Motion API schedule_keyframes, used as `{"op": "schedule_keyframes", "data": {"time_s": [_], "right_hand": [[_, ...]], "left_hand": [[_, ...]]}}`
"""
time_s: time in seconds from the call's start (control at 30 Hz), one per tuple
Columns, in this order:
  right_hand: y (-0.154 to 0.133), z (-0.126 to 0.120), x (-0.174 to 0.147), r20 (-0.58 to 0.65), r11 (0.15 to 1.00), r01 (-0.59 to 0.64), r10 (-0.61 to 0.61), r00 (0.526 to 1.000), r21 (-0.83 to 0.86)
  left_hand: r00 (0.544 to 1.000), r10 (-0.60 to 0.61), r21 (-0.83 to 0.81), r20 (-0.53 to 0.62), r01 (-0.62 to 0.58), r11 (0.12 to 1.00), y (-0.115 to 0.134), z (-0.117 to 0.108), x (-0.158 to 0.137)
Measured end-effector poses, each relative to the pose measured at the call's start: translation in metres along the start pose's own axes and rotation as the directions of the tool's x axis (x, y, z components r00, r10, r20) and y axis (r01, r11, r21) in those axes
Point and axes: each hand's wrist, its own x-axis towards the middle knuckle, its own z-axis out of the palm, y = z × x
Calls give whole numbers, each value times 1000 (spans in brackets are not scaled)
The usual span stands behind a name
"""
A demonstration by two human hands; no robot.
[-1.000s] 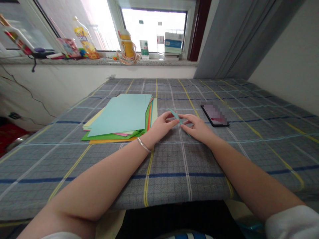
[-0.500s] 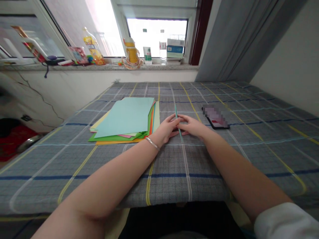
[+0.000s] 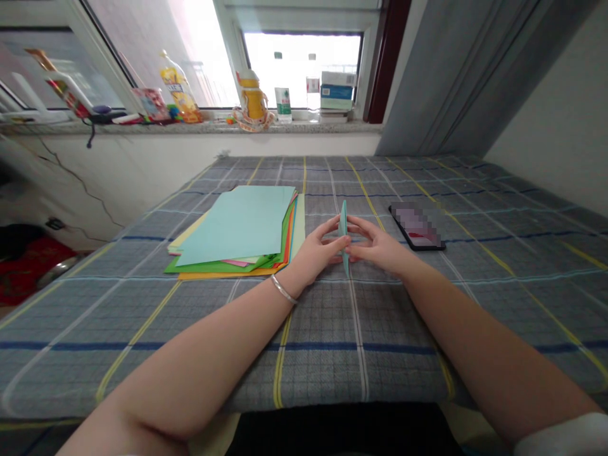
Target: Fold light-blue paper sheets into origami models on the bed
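Observation:
A light blue-green piece of folded paper [image 3: 344, 231] stands on edge between my hands, seen nearly edge-on. From the left, my left hand [image 3: 323, 249] grips it, thumb and fingers pressed to its side; a silver bangle sits on that wrist. Opposite, my right hand [image 3: 375, 244] has its fingertips and thumb against the other face of the paper. Both hands are just above the checked cloth. To their left lies a stack of coloured paper sheets [image 3: 237, 221], a pale blue one on top and green, orange and yellow edges showing beneath.
A phone [image 3: 418, 227] lies right of my hands on the grey checked cloth [image 3: 399, 354]. Along the windowsill [image 3: 213, 128] at the back stand a yellow cup [image 3: 254, 101], several bottles and some boxes [image 3: 337, 92]. A grey curtain [image 3: 451, 76] hangs at the back right.
The folded paper has turned slightly and now shows more of its face, standing more upright. My hands have shifted a little to the right with it, and the view has moved slightly.

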Motion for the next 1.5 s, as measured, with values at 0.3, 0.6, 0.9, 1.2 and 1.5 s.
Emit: {"op": "schedule_keyframes", "data": {"time_s": [0.3, 0.6, 0.9, 1.2, 1.5], "right_hand": [[6, 10, 4, -25, 998, 49, -48, 999, 28], [6, 10, 4, -65, 998, 66, -66, 996, 6], [10, 2, 6, -161, 987, 119, -135, 978, -105], [7, 4, 8, -199, 998, -19, 30, 979, 54], [8, 3, 7, -219, 951, -160, 102, 970, -264]], "left_hand": [[997, -27, 3, -74, 28, 1000, 7, -1, 0], [998, -35, 6, -59, 36, 999, 10, 2, -4], [999, 42, -47, 31, -40, 998, 12, -4, 2], [990, 27, -70, 139, -18, 997, 13, -14, 6], [998, -18, 42, 62, 15, 999, 7, -13, 10]]}}
